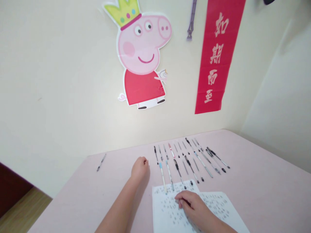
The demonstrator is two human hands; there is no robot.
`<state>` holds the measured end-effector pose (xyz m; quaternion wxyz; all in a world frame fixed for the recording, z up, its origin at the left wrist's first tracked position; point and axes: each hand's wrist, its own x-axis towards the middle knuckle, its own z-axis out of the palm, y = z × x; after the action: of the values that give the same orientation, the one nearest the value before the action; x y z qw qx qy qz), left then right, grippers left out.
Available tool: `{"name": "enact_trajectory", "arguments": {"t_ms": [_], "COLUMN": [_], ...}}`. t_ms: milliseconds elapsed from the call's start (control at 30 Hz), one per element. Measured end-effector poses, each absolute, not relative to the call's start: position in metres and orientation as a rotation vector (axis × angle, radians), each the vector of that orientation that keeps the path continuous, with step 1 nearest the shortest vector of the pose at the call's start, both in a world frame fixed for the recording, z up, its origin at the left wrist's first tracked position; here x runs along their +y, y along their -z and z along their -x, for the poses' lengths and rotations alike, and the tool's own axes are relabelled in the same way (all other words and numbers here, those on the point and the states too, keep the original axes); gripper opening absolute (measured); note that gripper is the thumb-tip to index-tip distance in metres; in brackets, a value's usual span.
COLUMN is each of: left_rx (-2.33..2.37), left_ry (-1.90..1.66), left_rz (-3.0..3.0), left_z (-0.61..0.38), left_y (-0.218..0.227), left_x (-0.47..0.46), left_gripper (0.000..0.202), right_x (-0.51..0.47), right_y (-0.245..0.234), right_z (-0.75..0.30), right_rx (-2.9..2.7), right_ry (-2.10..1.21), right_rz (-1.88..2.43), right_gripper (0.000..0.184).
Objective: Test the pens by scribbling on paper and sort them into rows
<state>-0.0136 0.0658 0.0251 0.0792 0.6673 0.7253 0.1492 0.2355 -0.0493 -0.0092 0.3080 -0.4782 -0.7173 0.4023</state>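
Note:
My left hand [140,169] rests on the pink tabletop [77,200] in a loose fist, with no object visible in it. Just right of it a black-capped pen [155,154] begins a spread of pens and refills in two rough rows. My right hand [190,206] lies on a white sheet [159,223] covered in small dark handwriting. Its thumb and fingers are pinched together; whatever may be between them is hidden. Beyond that hand, a pale pen with a blue end [163,178] and a black-capped pen [179,173] reach toward the sheet's top edge.
A single pen [101,162] lies apart at the left of the table. Another written page [220,202] sits under my right forearm's side. On the wall behind are a cartoon pig cutout [144,85], a red banner [217,64] and a purple skeleton-arm shape [191,22].

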Motion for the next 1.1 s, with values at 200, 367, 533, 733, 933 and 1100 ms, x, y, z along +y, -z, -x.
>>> {"name": "enact_trajectory", "arguments": {"t_ms": [200, 367, 533, 733, 933, 1100], "left_rx": [2.195, 2.246, 2.303, 2.423, 2.65, 2.79], "left_ry": [-0.34, -0.248, -0.186, -0.193, -0.163, -0.105], "left_rz": [-1.958, -1.946, -1.963, -1.986, -1.806, -1.598], "left_z": [-0.028, -0.038, -0.036, 0.002, 0.082, 0.141], "left_y": [-0.017, -0.015, -0.017, -0.027, -0.039, -0.043], "left_x": [0.09, 0.101, 0.098, 0.079, 0.06, 0.052], "left_gripper": [0.031, 0.033, 0.028, 0.026, 0.031, 0.033], "right_x": [-0.048, -0.047, -0.047, -0.048, -0.048, -0.048], "right_y": [0.011, 0.012, 0.014, 0.011, 0.009, 0.009], "right_z": [-0.236, -0.236, -0.237, -0.237, -0.237, -0.237], "right_rx": [-1.909, -1.903, -1.909, -1.9, -1.894, -1.898], "right_ry": [-1.035, -1.028, -1.029, -1.044, -1.058, -1.049], "right_rz": [1.272, 1.274, 1.268, 1.264, 1.27, 1.264], "right_gripper": [0.027, 0.027, 0.027, 0.026, 0.026, 0.026]}}
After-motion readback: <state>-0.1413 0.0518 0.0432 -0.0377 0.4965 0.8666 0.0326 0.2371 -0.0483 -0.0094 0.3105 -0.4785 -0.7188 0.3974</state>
